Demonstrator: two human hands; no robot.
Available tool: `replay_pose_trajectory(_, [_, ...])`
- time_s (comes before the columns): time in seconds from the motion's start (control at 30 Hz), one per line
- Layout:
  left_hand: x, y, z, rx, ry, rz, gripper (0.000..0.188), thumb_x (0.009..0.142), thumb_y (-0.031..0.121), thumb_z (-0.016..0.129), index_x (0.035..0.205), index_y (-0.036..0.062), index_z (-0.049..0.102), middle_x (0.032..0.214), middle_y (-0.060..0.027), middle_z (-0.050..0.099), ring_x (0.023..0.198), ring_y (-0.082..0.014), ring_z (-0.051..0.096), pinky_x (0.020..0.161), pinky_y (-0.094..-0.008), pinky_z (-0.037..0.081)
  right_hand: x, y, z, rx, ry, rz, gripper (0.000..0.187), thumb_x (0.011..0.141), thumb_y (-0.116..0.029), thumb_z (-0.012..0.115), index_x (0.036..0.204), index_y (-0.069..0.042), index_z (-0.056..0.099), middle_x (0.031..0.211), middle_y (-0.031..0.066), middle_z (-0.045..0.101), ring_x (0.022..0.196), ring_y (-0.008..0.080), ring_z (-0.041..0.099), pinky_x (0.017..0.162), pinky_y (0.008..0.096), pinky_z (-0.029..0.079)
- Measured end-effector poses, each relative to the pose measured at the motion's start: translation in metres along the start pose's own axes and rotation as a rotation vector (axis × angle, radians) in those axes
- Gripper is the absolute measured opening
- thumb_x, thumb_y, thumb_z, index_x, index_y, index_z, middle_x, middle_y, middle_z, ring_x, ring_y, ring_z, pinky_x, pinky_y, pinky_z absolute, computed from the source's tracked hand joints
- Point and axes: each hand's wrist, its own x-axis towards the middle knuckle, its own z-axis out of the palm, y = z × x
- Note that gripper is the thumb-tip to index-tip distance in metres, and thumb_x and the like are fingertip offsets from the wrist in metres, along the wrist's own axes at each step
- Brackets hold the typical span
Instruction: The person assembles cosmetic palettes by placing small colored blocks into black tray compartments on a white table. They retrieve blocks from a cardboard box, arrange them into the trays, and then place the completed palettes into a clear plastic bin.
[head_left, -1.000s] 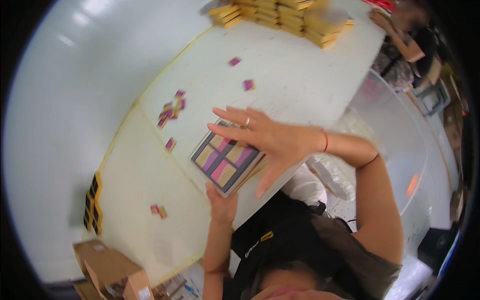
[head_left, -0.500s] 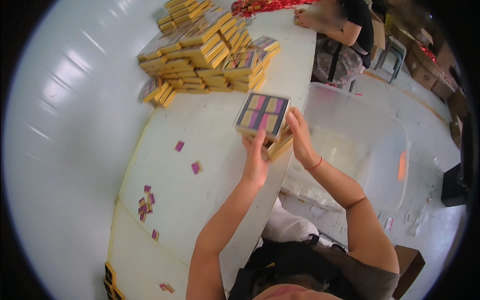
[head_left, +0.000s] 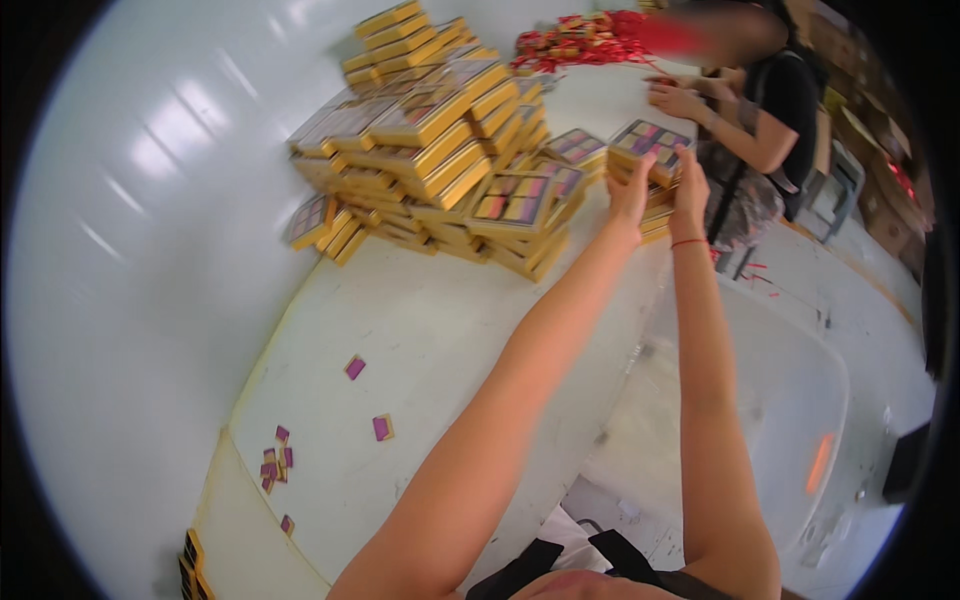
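Observation:
Both arms stretch far over the table. Between my hands is a short stack of gold-sided flat boxes [head_left: 646, 135], the top one with a clear lid over pink, purple and yellowish pieces. My left hand [head_left: 630, 197] grips its near left side, thumb on the upper box. Around the right side, my right hand [head_left: 690, 190] is closed, a red string at the wrist. More gold box edges show between and below the hands; whether these are held or standing on the table I cannot tell. Just left is a big pile of the same boxes [head_left: 430, 150].
Small purple-and-tan pieces [head_left: 383, 428] lie scattered on the white table [head_left: 480, 350]. A clear plastic tub [head_left: 800, 400] stands at the table's right side. Beyond my hands a person [head_left: 780, 110] in black sits near red shiny ribbon [head_left: 580, 40]. Black-and-gold trays [head_left: 193, 565] are at lower left.
My hands have carried the boxes away from me, from near the table's right edge to the far right side of the pile. The view has shifted with my head.

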Motion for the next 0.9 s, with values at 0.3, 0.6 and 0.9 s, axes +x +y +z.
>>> replay_pose_trajectory(0.3, [-0.164,0.022,-0.095,0.405,-0.295,-0.129,0.052,0.091,0.039,0.062,0.131,0.0069,0.053,0.118,-0.0070,0.062,0.104,-0.0183,0.060,0.089,-0.0342,0.047,0.164,0.090,-0.020,0.015,-0.451,0.138,0.048,0.099,-0.032,0.047,0.140,-0.008,0.042,0.133,0.0066,0.050,0.121,0.0196,0.047,0.103,0.0348,0.038])
replay_pose_trajectory(0.6, [-0.606,0.183,-0.369,0.553,1.097,0.290,0.036,0.094,0.033,0.055,0.119,0.0065,0.058,0.107,-0.0056,0.066,0.087,-0.0165,0.064,0.073,-0.0299,0.051,-0.079,0.023,0.016,-0.506,-0.368,-0.642,0.052,0.095,-0.033,0.057,0.132,0.003,0.053,0.134,0.0203,0.053,0.114,0.0303,0.058,0.096,0.0390,0.049])
replay_pose_trajectory(0.9, [-1.099,0.147,-0.578,1.038,2.490,0.114,0.034,0.084,0.029,0.066,0.111,0.0076,0.064,0.111,-0.0160,0.061,0.104,-0.0321,0.058,0.091,-0.0406,0.047,-0.567,0.006,0.213,-0.144,-1.599,-0.303,0.052,0.092,-0.017,0.060,0.141,-0.010,0.042,0.147,0.0076,0.040,0.136,0.0232,0.034,0.109,0.0416,0.029])
